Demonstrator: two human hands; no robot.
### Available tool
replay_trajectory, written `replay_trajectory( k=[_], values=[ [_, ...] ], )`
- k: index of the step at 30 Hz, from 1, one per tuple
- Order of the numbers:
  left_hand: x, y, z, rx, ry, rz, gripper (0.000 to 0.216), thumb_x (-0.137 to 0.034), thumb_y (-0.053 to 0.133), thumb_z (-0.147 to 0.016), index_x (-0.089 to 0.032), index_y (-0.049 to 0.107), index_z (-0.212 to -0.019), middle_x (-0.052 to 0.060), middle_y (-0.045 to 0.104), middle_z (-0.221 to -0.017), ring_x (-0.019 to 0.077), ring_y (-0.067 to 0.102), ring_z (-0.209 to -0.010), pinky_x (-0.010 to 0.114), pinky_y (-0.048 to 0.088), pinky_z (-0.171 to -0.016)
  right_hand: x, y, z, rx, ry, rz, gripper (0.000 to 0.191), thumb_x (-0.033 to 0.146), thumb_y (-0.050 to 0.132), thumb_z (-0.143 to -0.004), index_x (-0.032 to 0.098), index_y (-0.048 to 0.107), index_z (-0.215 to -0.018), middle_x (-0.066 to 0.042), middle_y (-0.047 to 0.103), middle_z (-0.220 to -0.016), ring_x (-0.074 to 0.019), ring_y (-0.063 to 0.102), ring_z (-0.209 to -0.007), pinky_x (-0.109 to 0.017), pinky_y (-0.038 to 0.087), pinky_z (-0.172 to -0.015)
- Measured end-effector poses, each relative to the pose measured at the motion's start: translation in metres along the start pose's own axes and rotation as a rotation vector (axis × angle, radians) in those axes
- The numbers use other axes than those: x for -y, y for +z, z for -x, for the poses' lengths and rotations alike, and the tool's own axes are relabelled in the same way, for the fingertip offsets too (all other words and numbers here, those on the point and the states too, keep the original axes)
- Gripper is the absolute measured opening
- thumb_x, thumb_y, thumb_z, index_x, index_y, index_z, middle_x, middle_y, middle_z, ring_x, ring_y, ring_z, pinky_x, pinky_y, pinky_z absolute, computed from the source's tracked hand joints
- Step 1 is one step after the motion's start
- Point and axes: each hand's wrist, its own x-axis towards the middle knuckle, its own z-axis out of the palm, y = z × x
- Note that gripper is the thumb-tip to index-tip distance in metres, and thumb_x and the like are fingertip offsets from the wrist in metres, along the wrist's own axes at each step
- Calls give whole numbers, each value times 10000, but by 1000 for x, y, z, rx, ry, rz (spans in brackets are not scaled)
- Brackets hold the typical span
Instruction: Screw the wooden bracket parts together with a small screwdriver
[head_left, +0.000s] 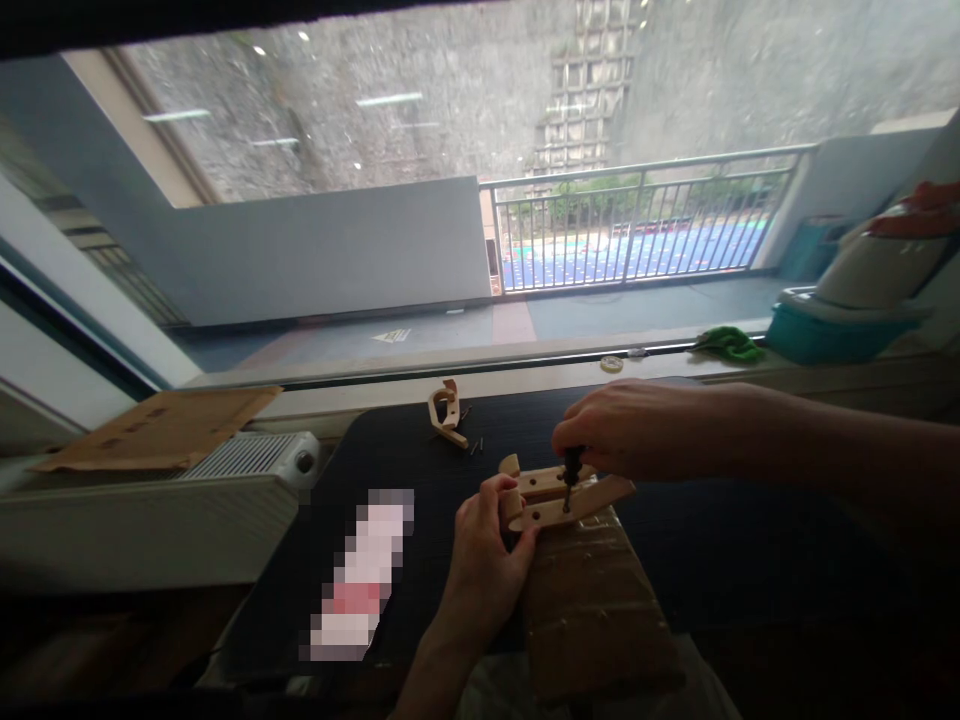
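Note:
My left hand is wrapped round the left end of a pale wooden piece with curved ends and dark holes along its bars. In my right hand is a screwdriver with a dark handle, gripped from above. Its tip points down at a hole in the nearer bar; whether a screw sits under it is too small to tell. The wooden piece rests at the far end of a brown board that slants toward me.
On the black table lie another curved wooden piece, a few screws and a blurred-out pinkish strip. A radiator with cardboard stands left. The window sill holds a tape roll, a green cloth and a teal bin.

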Motion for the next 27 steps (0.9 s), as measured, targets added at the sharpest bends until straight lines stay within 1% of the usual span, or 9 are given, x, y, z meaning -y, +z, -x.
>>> replay_trajectory(
  k=[3, 8, 11, 14, 17, 19, 21, 23, 27],
  values=[
    [0, 0, -1, 17, 5, -21, 349, -190, 573, -754, -243, 444, -1074, 39, 606, -1034, 229, 549, -1019, 418, 416, -892, -1, -2, 0, 38, 9, -28, 160, 150, 434, -804, 170, 591, -790, -13, 582, -713, -98, 434, -555, -242, 271, -501],
    [-2, -1, -2, 8, 29, -57, 315, -175, 562, -754, -243, 468, -1047, 18, 610, -977, 212, 558, -955, 418, 410, -893, 1, -1, -1, 62, 61, -57, 186, 194, 422, -837, 158, 602, -805, -12, 560, -677, -89, 421, -528, -246, 261, -486],
    [-2, -1, -1, 11, 45, -61, 301, -166, 565, -753, -243, 477, -1030, 8, 605, -964, 200, 554, -934, 409, 408, -894, 4, -2, 0, 41, 79, -39, 225, 243, 421, -864, 141, 602, -779, -10, 537, -626, -82, 393, -491, -249, 239, -461],
    [-1, -1, -2, 13, 58, -66, 307, -159, 567, -755, -248, 476, -1033, -1, 606, -959, 193, 553, -929, 407, 402, -901, 5, -4, 2, 19, 67, -2, 246, 251, 420, -872, 133, 600, -753, -8, 531, -600, -76, 376, -471, -252, 230, -455],
    [-2, -1, -3, 13, 74, -74, 340, -157, 572, -755, -254, 473, -1065, 0, 608, -981, 195, 552, -949, 412, 391, -914, 5, -7, 1, 11, 54, 39, 176, 252, 476, -838, 158, 617, -789, -8, 564, -641, -81, 393, -496, -256, 235, -475],
    [-2, 0, -4, 13, 81, -80, 359, -155, 576, -753, -256, 471, -1082, 3, 608, -996, 197, 551, -962, 415, 385, -922, 4, -8, 0, 13, 16, 39, 150, 232, 487, -823, 178, 624, -792, -10, 593, -696, -87, 422, -535, -254, 248, -493],
    [-2, 0, -4, 13, 84, -84, 364, -151, 579, -750, -255, 473, -1082, 3, 609, -993, 197, 554, -961, 415, 382, -926, 2, -7, -1, 25, -17, 23, 166, 202, 469, -827, 180, 622, -766, -10, 608, -732, -89, 446, -563, -249, 264, -504],
    [-1, 0, -3, 12, 88, -86, 362, -148, 582, -749, -255, 476, -1078, 2, 612, -984, 196, 558, -956, 414, 382, -927, 0, -5, -2, 36, -19, 12, 184, 189, 454, -836, 174, 619, -756, -12, 613, -742, -89, 458, -574, -246, 276, -509],
    [1, 0, -1, 4, 93, -86, 351, -152, 582, -752, -252, 481, -1072, 7, 613, -990, 199, 562, -959, 412, 392, -922, -4, 1, -4, 31, -3, 13, 191, 191, 446, -848, 170, 632, -807, -24, 625, -784, -103, 488, -628, -249, 299, -543]
  ],
)
